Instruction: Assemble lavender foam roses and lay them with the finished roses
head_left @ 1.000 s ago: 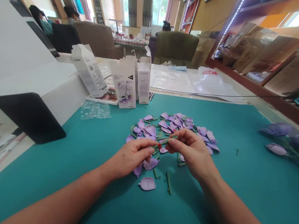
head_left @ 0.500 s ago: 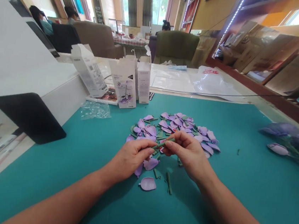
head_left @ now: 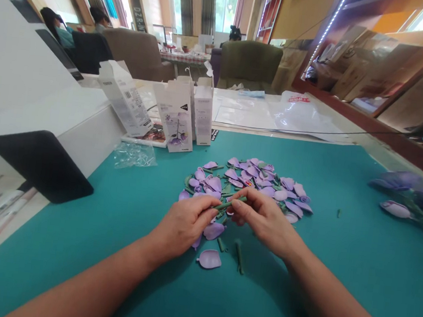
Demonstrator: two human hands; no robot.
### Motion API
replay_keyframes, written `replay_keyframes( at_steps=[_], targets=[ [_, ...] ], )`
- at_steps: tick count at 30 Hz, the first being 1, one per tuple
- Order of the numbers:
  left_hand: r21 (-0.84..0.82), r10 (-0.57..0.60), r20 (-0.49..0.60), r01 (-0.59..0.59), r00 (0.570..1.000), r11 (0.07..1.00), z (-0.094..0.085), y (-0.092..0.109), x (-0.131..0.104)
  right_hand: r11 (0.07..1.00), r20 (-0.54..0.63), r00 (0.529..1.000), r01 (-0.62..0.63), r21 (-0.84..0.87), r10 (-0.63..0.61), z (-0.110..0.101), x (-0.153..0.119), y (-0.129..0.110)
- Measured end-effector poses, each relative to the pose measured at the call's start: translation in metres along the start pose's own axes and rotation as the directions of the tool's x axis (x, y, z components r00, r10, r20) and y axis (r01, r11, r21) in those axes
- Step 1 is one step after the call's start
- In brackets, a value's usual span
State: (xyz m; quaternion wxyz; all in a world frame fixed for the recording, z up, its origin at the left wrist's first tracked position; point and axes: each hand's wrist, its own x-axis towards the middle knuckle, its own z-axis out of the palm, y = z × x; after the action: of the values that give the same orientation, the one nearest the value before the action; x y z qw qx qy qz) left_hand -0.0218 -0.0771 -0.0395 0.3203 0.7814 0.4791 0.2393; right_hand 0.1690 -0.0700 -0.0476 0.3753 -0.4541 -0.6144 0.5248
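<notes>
My left hand (head_left: 185, 222) pinches one end of a thin green stem piece (head_left: 224, 206). The fingers of my right hand (head_left: 262, 214) are closed around its other end, so the piece spans the gap between both hands. Beneath and behind my fingers lies a heap of purple plastic petals (head_left: 251, 172) mixed with green parts. Nearer to me, a single pale purple petal (head_left: 209, 259) rests on the green mat (head_left: 137, 292). A loose green stem piece (head_left: 239, 258) lies to its right, beside a shorter green piece (head_left: 221, 244).
Opened white boxes (head_left: 178, 119) stand behind the mat, with crumpled clear plastic (head_left: 135, 155) before them. A black tablet-like panel (head_left: 40, 165) leans at the left. Purple flowers (head_left: 395, 208) lie at the right. People sit in the background, beyond an armchair (head_left: 249, 64).
Both hands stay on the green stem piece. My right fingers have shifted slightly along it, to the left. The view has moved a little; the loose parts lie as before.
</notes>
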Motion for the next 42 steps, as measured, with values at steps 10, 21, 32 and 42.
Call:
replay_keyframes(
  at_steps=[10, 21, 32, 42],
  targets=[
    [0.241, 0.094, -0.003, -0.09, 0.996, 0.966, 0.006, -0.007, -0.002, 0.919, -0.011, 0.999, 0.03, -0.393, -0.037, 0.01, 0.0, 0.012],
    [0.118, 0.092, 0.001, -0.092, 0.996, 0.989, 0.002, -0.004, -0.002, 0.949, 0.045, 0.996, 0.085, -0.302, -0.075, 0.007, -0.002, 0.003],
    [-0.597, -0.24, 0.268, 0.356, 0.933, 0.719, -0.006, -0.01, 0.007, 0.69, 0.105, 0.993, 0.04, -0.723, 0.052, -0.022, -0.003, 0.003],
    [-0.703, -0.272, 0.256, 0.372, 0.928, 0.606, -0.006, -0.006, 0.008, 0.415, 0.055, 0.982, 0.126, -0.901, -0.179, 0.006, 0.008, 0.025]
  ],
)
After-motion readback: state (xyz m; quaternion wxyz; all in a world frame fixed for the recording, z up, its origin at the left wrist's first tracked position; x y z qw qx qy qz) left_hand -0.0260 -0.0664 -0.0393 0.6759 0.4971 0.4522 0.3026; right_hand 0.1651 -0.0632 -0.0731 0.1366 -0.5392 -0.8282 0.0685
